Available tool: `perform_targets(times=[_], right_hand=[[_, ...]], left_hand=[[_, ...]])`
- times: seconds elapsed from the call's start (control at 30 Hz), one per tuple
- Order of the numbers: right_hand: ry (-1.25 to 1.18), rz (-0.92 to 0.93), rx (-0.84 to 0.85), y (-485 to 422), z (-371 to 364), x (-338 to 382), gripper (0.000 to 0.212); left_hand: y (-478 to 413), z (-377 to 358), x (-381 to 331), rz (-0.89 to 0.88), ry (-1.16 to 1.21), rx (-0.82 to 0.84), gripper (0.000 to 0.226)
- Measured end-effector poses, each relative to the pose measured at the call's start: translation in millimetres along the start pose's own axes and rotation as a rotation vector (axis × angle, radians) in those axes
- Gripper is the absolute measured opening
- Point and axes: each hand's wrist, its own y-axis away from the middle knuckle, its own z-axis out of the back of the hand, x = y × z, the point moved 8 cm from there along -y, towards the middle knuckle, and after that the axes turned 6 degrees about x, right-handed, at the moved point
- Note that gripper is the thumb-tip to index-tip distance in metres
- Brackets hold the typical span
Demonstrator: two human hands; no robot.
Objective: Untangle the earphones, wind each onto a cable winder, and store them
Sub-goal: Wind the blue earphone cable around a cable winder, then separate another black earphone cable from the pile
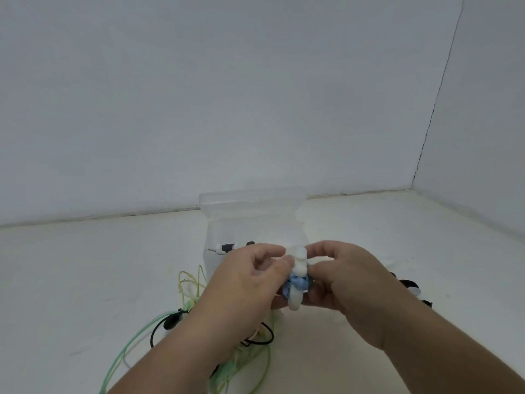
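Note:
Both my hands hold a white cable winder (299, 280) with a blue earphone cable (297, 284) wound on its middle, just above the table. My left hand (250, 282) pinches it from the left, my right hand (341, 277) grips it from the right. Under my left forearm lies a tangle of green, yellow and black earphone cables (176, 317). Behind the hands stands a clear plastic box (250, 217) with a wound earphone (224, 248) inside.
Black and white cable winders (410, 287) lie on the white table to the right of my right hand. White walls close the back and the right side, meeting in a corner at the far right.

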Motion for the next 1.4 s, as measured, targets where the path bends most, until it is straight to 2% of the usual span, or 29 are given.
perform_targets(times=[0.1, 0.17, 0.23, 0.3, 0.37, 0.47, 0.57, 0.73, 1.0, 1.17, 1.3, 1.4], right_hand=[[0.007, -0.072, 0.058, 1, -2, -5, 0.019], [0.089, -0.059, 0.043, 2, -2, -3, 0.015], [0.294, 0.081, -0.106, 0, 10, 6, 0.011], [0.546, 0.332, -0.318, 4, 19, 26, 0.008], [0.686, 0.506, -0.341, 6, 15, 32, 0.028], [0.872, 0.465, -0.152, -4, 0, 16, 0.057], [0.964, 0.4, -0.073, -8, -4, 8, 0.063], [0.95, 0.404, -0.069, -7, -4, 8, 0.06], [0.946, 0.398, -0.07, -8, -4, 7, 0.055], [0.947, 0.39, -0.043, -9, -7, 5, 0.056], [0.952, 0.39, -0.044, -9, -7, 5, 0.058], [0.963, 0.383, -0.048, -9, -6, 4, 0.059]], left_hand=[[0, -2, 3, 0.036, -0.1, 0.08, 0.044], [1, -2, 4, 0.054, -0.1, 0.115, 0.043], [1, 2, 4, 0.066, -0.018, 0.098, 0.04], [-1, 12, 3, 0.034, 0.054, 0.001, 0.038], [-3, 26, -3, -0.036, 0.168, -0.125, 0.033], [-6, 41, -13, -0.128, 0.251, -0.256, 0.027], [-20, 46, -23, -0.14, 0.093, -0.283, 0.028], [-60, 27, -50, -0.103, -0.37, -0.104, 0.025], [-102, 6, -23, 0.143, -0.847, 0.12, 0.02], [-105, 9, -17, 0.228, -0.986, 0.167, 0.025], [-105, 22, -23, 0.136, -0.937, 0.05, 0.013], [-105, 32, -27, 0.12, -0.994, -0.009, 0.01]])
